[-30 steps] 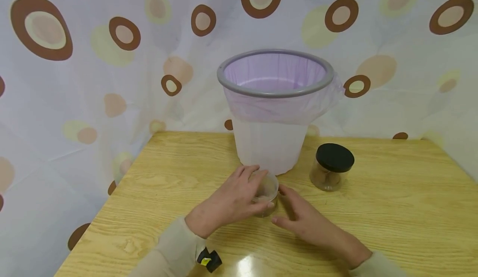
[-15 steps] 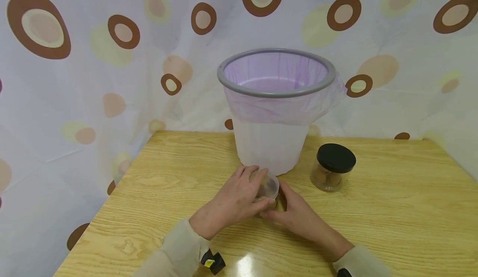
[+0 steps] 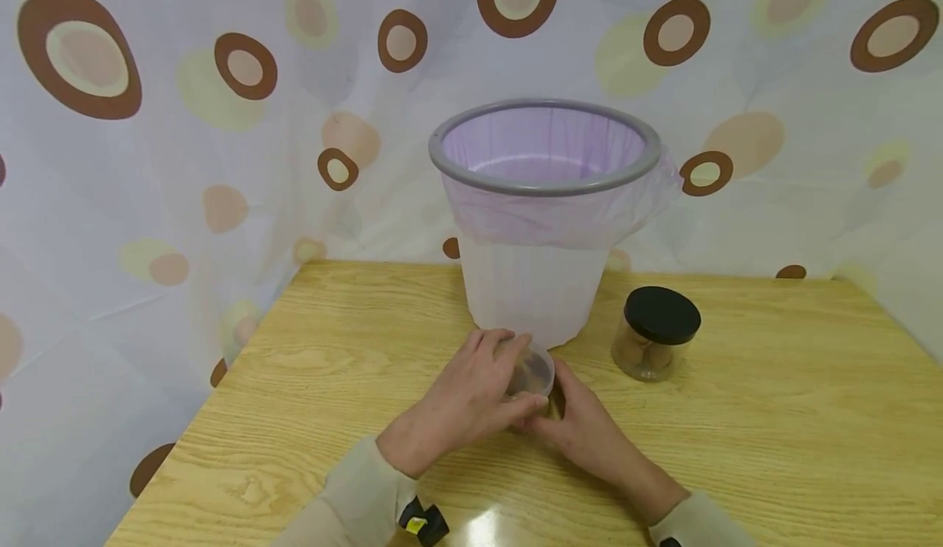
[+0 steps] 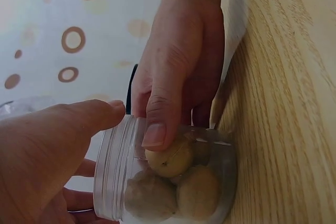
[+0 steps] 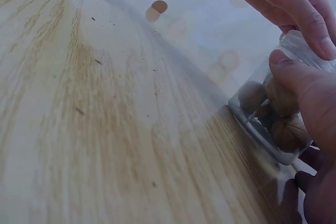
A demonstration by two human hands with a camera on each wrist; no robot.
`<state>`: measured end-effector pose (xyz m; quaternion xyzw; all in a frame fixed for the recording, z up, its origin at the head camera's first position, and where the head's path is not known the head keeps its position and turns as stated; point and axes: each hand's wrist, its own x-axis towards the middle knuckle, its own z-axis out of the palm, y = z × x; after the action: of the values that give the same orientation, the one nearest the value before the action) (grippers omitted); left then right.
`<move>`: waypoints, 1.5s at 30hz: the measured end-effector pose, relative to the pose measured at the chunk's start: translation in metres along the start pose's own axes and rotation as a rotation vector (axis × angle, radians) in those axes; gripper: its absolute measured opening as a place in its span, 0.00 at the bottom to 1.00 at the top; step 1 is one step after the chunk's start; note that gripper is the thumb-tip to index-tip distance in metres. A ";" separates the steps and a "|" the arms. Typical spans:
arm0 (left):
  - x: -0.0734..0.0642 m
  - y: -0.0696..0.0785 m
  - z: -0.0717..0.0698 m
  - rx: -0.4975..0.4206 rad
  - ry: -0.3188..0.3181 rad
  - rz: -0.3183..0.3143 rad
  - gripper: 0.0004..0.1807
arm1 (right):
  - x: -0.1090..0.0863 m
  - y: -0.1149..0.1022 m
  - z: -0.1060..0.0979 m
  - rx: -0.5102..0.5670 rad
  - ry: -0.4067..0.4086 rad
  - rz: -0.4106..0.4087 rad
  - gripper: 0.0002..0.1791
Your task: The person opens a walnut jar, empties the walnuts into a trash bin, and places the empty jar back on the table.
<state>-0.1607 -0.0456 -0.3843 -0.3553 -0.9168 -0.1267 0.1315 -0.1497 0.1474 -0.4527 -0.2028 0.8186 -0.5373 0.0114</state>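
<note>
A clear plastic jar (image 3: 536, 373) with several walnuts (image 4: 198, 192) inside stands on the table, in front of the bin. My left hand (image 3: 471, 391) grips it from above and the left, thumb and fingers spread around its ridged clear top (image 4: 110, 169). From the right side my right hand (image 3: 589, 428) holds the jar's body; its thumb (image 4: 156, 136) presses the wall beside the walnuts in the left wrist view. In the right wrist view the jar's base (image 5: 257, 135) sits at the tabletop, and part of its body is covered by my right hand.
A white bin (image 3: 534, 285) with a purple liner and grey rim stands behind the jar. To the right is a second clear jar (image 3: 648, 354) with a black lid (image 3: 662, 315), holding brown round things. Patterned cloth (image 3: 258, 146) hangs behind the wooden table (image 3: 773, 416).
My right hand has moved left and in against the jar, its thumb and fingers now around the body. My left hand has stayed on the jar's top, shifting slightly right.
</note>
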 end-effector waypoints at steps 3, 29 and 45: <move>0.000 0.000 0.000 0.003 0.002 -0.005 0.39 | 0.000 0.000 0.000 0.030 -0.004 -0.006 0.44; 0.006 0.006 -0.002 -0.110 0.107 0.059 0.35 | -0.004 -0.018 -0.022 -0.261 0.146 -0.056 0.45; 0.011 0.011 -0.006 -0.244 0.075 0.055 0.43 | -0.006 -0.031 -0.038 -0.698 0.282 -0.383 0.53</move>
<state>-0.1603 -0.0330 -0.3737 -0.3888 -0.8787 -0.2471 0.1250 -0.1435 0.1723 -0.4105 -0.2673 0.8925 -0.2426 -0.2704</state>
